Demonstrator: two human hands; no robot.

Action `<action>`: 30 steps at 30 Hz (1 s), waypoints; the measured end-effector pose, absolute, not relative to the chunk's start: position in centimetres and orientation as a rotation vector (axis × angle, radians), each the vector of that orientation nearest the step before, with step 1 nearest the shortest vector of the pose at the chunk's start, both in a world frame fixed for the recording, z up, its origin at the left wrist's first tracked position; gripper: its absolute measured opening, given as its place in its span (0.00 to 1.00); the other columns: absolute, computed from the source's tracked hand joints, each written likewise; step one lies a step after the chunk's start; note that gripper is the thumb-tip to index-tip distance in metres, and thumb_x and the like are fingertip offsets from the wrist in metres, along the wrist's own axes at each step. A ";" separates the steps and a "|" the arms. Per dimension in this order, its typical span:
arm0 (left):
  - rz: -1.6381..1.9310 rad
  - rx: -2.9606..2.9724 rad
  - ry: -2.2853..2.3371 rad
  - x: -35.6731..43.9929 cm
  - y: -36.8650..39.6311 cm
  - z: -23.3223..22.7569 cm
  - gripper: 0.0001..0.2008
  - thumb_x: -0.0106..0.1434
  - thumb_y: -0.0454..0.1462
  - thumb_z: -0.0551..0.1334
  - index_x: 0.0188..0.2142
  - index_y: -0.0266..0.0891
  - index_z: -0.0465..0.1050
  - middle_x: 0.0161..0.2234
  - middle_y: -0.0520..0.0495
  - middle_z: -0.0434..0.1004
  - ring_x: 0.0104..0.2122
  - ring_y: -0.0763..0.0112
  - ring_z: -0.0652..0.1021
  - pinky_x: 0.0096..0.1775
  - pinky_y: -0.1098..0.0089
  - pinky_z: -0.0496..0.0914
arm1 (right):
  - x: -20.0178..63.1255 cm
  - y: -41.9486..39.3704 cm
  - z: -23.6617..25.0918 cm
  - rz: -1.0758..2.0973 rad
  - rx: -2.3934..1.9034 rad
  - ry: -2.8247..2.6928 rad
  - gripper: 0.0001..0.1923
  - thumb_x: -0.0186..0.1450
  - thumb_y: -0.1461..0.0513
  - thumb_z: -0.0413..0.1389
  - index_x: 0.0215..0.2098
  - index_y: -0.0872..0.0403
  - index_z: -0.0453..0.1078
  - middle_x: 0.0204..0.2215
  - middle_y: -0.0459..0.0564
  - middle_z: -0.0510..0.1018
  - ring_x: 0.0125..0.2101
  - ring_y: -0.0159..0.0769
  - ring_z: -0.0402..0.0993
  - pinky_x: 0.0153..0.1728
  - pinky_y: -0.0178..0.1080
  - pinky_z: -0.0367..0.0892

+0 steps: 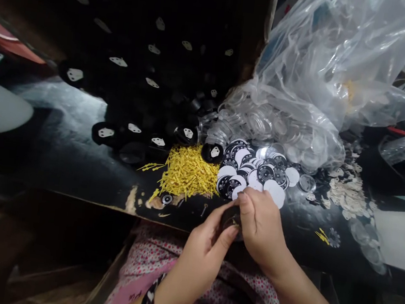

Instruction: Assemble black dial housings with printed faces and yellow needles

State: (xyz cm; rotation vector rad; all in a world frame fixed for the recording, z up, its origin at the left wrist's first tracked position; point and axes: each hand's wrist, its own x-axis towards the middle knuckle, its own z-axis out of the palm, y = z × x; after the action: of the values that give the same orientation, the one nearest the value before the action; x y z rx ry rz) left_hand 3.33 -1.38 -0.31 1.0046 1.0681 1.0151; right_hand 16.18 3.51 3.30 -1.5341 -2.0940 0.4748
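Near the table's front edge, my left hand point(207, 243) wraps its fingers and thumb round a small black round case point(230, 217). On the case's right side, my right hand point(262, 224) is closed, with its thumb pressed near the upper rim. Most of the case is hidden by both hands. Just beyond them lies a heap of black-and-white printed dial discs point(251, 170), some turned to their plain white side. To its left is a pile of yellow clock-like hands point(189, 172). A small ring-shaped part point(167, 199) and a screw-like piece point(204, 210) lie near the edge.
Clear round covers point(260, 122) spill from a large plastic bag point(329, 64) at the back right. Flat whitish plates point(349, 191) are heaped on the right. Many black round cases point(104, 132) with pale plates fill the dark back left. A white box point(397, 237) stands far right.
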 end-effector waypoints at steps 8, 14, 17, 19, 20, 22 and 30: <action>0.992 1.372 1.349 -0.2 -3.0 -0.4 0.16 0.69 0.40 0.56 0.55 0.45 0.68 0.54 0.47 0.77 0.52 0.68 0.78 0.51 0.73 0.70 | 13.0 3.5 3.0 0.481 -1.351 -2.182 0.19 0.73 0.62 0.40 0.24 0.52 0.57 0.19 0.43 0.66 0.23 0.32 0.60 0.32 0.37 0.52; 0.923 1.513 1.409 -1.7 -3.7 0.6 0.16 0.69 0.41 0.56 0.56 0.47 0.67 0.49 0.50 0.80 0.44 0.70 0.81 0.46 0.74 0.73 | 11.7 2.7 3.1 0.594 -1.254 -2.118 0.20 0.73 0.61 0.39 0.22 0.52 0.56 0.19 0.42 0.65 0.22 0.30 0.59 0.32 0.37 0.53; 0.836 1.431 1.420 -3.4 -5.0 -0.3 0.16 0.68 0.43 0.56 0.55 0.48 0.69 0.48 0.51 0.81 0.46 0.67 0.80 0.46 0.72 0.73 | 12.0 2.9 3.4 0.798 -1.234 -2.227 0.20 0.74 0.59 0.42 0.25 0.53 0.62 0.22 0.43 0.71 0.24 0.30 0.65 0.34 0.36 0.54; 0.781 1.325 1.503 -6.0 -6.6 -2.1 0.18 0.68 0.45 0.56 0.56 0.49 0.69 0.51 0.51 0.79 0.51 0.63 0.78 0.51 0.68 0.72 | 12.8 3.6 3.5 0.843 -1.231 -2.368 0.14 0.73 0.60 0.47 0.32 0.54 0.69 0.29 0.45 0.77 0.30 0.32 0.71 0.37 0.37 0.55; 0.770 1.249 1.609 -7.7 -7.5 -3.2 0.20 0.67 0.46 0.55 0.57 0.49 0.68 0.52 0.50 0.78 0.53 0.60 0.77 0.53 0.63 0.71 | 13.1 4.0 3.4 0.780 -1.267 -2.437 0.10 0.72 0.61 0.49 0.37 0.53 0.71 0.32 0.46 0.79 0.34 0.34 0.72 0.38 0.38 0.54; 0.716 1.131 1.867 -11.5 -9.0 -5.2 0.24 0.66 0.49 0.56 0.58 0.46 0.67 0.55 0.45 0.76 0.57 0.52 0.73 0.57 0.53 0.67 | 13.7 5.0 3.1 0.549 -1.369 -2.563 0.08 0.70 0.63 0.52 0.43 0.52 0.72 0.37 0.48 0.79 0.38 0.39 0.72 0.39 0.40 0.53; 0.982 1.384 2.215 -15.2 -5.8 -3.1 0.22 0.65 0.47 0.57 0.57 0.46 0.68 0.54 0.45 0.76 0.52 0.52 0.76 0.56 0.52 0.67 | 12.4 6.9 2.5 -0.031 -1.184 -2.891 0.06 0.70 0.64 0.53 0.35 0.54 0.70 0.32 0.49 0.76 0.33 0.40 0.69 0.34 0.43 0.46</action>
State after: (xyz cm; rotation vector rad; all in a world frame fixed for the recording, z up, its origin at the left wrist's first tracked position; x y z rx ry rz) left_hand -15.24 -5.81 -3.14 1.3840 2.2151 0.9822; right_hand 12.40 6.86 2.51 -1.1837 -2.8908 -0.0312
